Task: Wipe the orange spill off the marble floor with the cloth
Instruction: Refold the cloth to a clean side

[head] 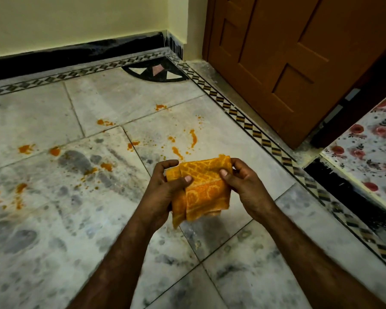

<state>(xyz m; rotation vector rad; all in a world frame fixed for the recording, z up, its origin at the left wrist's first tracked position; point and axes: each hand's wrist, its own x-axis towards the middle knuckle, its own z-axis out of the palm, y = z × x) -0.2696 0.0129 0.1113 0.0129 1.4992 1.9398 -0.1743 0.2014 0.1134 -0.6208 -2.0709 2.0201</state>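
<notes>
I hold an orange patterned cloth (202,188) folded between both hands, above the marble floor (54,230). My left hand (165,190) grips its left side with the thumb on top. My right hand (243,186) pinches its right edge. Orange spill (193,138) lies in streaks and blobs just beyond the cloth. More orange splatter (24,148) is scattered leftward across the tiles to the left edge of view. Wet grey smears (80,161) mark the floor among the drops.
A brown wooden door (299,52) stands at the far right. A patterned border strip (254,130) runs along the floor's edge. A floral-covered surface (370,152) sits at the right. The wall with black skirting (76,56) closes the far side.
</notes>
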